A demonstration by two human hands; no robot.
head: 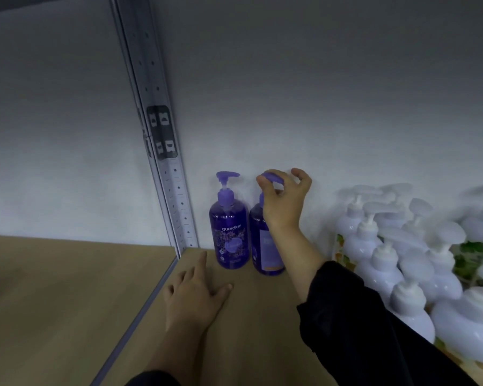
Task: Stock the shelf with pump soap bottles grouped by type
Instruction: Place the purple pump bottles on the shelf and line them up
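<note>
Two purple pump soap bottles stand side by side at the back of the wooden shelf (pixel 262 316), against the white wall. The left purple bottle (pixel 230 235) stands free with its label facing me. My right hand (pixel 286 201) pinches the pump head of the right purple bottle (pixel 265 246), whose label is turned to the side. My left hand (pixel 195 293) lies flat on the shelf in front of the left bottle, fingers straight, index finger pointing toward the back corner.
Several white pump bottles (pixel 418 263) with green and orange labels crowd the right part of the shelf. A perforated metal upright (pixel 162 151) runs down the wall on the left. A metal divider strip (pixel 142 307) separates this shelf from the neighbouring wooden board.
</note>
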